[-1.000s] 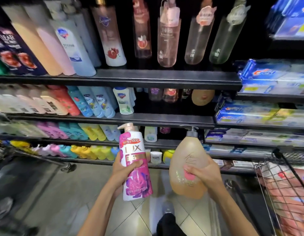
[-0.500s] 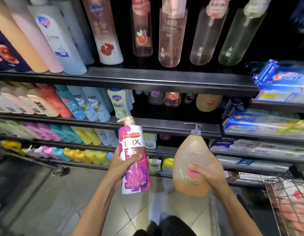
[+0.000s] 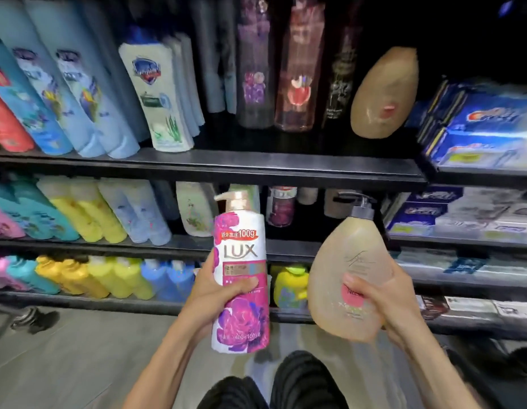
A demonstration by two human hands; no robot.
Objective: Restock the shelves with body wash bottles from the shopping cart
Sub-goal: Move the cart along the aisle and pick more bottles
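A person faces dark shelves [image 3: 227,169] of bottles. Their left hand [image 3: 210,293] grips an upright pink Lux bottle [image 3: 241,273]; their right hand [image 3: 383,299] clasps an amber pump bottle [image 3: 345,276], both held before the lower shelves.

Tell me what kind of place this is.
Likely a shop's toiletries aisle: black shelves lined with rows of soap bottles, boxed toothpaste alongside, tiled floor below.
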